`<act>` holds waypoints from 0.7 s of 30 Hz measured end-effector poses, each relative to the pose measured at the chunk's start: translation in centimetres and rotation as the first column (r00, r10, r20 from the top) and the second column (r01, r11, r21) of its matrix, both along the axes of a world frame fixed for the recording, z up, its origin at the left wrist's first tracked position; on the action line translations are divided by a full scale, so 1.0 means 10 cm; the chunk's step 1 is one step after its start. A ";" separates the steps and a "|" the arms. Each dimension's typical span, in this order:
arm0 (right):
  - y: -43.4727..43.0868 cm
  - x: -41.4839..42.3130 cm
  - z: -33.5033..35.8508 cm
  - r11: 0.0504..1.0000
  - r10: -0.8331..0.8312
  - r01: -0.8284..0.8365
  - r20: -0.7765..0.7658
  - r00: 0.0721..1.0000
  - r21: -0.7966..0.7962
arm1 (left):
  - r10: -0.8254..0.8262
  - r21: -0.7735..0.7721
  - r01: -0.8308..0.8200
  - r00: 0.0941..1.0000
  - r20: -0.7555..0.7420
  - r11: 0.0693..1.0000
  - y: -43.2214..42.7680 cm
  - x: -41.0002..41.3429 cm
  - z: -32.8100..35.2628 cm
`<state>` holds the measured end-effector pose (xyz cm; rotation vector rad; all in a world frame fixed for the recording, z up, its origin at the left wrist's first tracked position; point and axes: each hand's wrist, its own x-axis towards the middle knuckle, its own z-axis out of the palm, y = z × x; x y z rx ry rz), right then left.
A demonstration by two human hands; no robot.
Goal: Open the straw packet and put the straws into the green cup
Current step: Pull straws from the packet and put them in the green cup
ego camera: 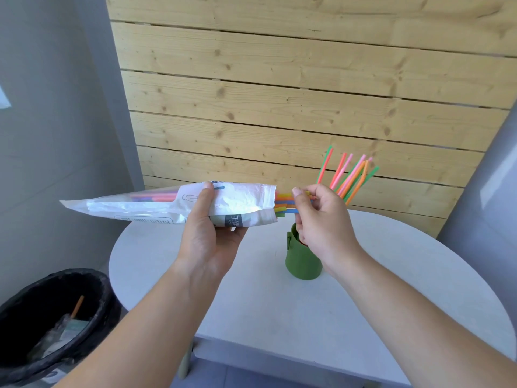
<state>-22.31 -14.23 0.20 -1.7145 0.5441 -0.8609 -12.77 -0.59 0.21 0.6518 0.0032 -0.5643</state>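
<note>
Left hand [208,233] clamped round crinkled white plastic straw packet [173,204], held level above white round table's [279,317] left edge. Right hand [321,219] pinching coloured straw ends [285,204] jutting from packet mouth. Below, green cup [300,261] mid-table, holding upright straws [349,175].

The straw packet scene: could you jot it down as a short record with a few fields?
packet: straw packet, open at its right end, held level above the table
left hand: left hand grips the packet from below
right hand: right hand pinches straw ends poking from the opening
cup: green cup on the table, already holding several straws
nearby: black bin at lower left
</note>
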 end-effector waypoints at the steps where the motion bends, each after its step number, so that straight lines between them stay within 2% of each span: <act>1: -0.01 0.00 0.00 1.000 -0.015 0.015 0.008 1.000 -0.011 | 0.004 0.001 -0.004 1.000 -0.004 1.000 0.00 0.01 0.00; 4: -0.04 -0.01 0.02 0.997 -0.070 0.070 0.029 0.997 -0.023 | 0.017 0.005 -0.017 1.000 -0.021 1.000 0.01 0.05 0.00; 10: 0.03 -0.03 0.05 0.986 -0.032 0.032 -0.007 0.999 0.163 | 0.016 -0.016 -0.017 1.000 -0.008 1.000 0.01 0.03 0.00; 17: -0.05 -0.04 0.06 0.992 -0.045 0.036 0.075 0.996 0.118 | 0.014 -0.015 -0.015 0.999 -0.029 1.000 0.01 0.07 -0.04; 21: -0.15 -0.10 0.14 0.992 0.015 -0.024 0.077 0.997 0.123 | 0.028 -0.025 -0.030 0.998 -0.047 0.999 0.02 0.11 -0.04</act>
